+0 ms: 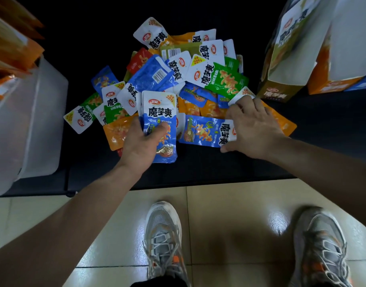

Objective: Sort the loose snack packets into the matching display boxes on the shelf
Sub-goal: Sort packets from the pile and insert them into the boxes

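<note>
- Dozens of loose packets [178, 79] in blue, green, orange and red lie heaped on the dark shelf [198, 168] in the head view, colours mixed together.
- My left hand [140, 141] grips a small stack of blue packets [159, 112], thumb across the front; I judge I am collecting one colour so it goes into its box in one trip.
- My right hand [254, 129] lies spread on the heap, thumb at the edge of another blue packet [203, 131] lying sideways, probably the next pick.
- Display boxes [281, 59] stand just right of the heap; I cannot see their openings.
</note>
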`<state>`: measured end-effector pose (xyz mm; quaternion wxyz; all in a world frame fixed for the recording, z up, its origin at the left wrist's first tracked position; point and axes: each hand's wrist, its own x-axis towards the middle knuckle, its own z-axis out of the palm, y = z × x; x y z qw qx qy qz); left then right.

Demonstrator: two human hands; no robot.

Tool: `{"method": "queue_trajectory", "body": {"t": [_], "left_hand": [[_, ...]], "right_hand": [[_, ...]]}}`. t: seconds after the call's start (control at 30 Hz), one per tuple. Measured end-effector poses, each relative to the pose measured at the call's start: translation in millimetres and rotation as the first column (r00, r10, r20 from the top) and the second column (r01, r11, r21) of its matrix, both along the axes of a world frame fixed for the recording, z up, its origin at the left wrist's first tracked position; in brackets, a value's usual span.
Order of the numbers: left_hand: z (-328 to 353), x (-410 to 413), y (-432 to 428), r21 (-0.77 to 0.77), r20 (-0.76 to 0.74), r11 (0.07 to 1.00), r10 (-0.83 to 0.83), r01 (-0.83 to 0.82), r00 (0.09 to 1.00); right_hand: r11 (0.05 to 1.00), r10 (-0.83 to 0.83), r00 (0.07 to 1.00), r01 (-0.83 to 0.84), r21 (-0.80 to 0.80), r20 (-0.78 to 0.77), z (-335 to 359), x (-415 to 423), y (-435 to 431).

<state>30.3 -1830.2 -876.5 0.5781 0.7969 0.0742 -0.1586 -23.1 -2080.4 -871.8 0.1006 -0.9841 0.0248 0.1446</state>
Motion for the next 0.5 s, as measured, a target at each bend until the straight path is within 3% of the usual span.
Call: {"method": "queue_trajectory", "body": {"t": [0.07, 0.17, 0.33, 0.47, 0.5], "left_hand": [[3.6, 0.7, -2.2, 0.000, 0.010, 1.000, -0.006, 0.006, 1.000], [13.5, 7.4, -3.5, -0.001, 0.046, 1.000, -0.015, 0.015, 0.999], [32.0, 23.5, -4.7, -0.015, 0.102, 0.997, -0.071, 0.073, 0.992], [23.0, 4.6, -22.6, -0.036, 0.006, 0.973, -0.229, 0.230, 0.973], [17.3, -2.0, -26.7, -0.067, -0.027, 0.968, -0.245, 0.243, 0.969]], "right_hand": [[0.987, -0.037, 0.999, 0.040, 0.158, -0.019, 4.3, -0.9, -2.0], [0.882, -0.015, 0.997, 0.051, 0.468, -0.081, 15.7, -1.0, -7.7], [0.779, 0.096, 0.974, 0.055, 0.625, -0.206, 41.7, 6.2, -23.8], [0.531, 0.002, 0.972, 0.200, 0.824, -0.236, 50.0, 11.6, -25.3], [0.506, -0.030, 0.972, 0.217, 0.835, -0.234, 49.3, 12.6, -22.5]]}}
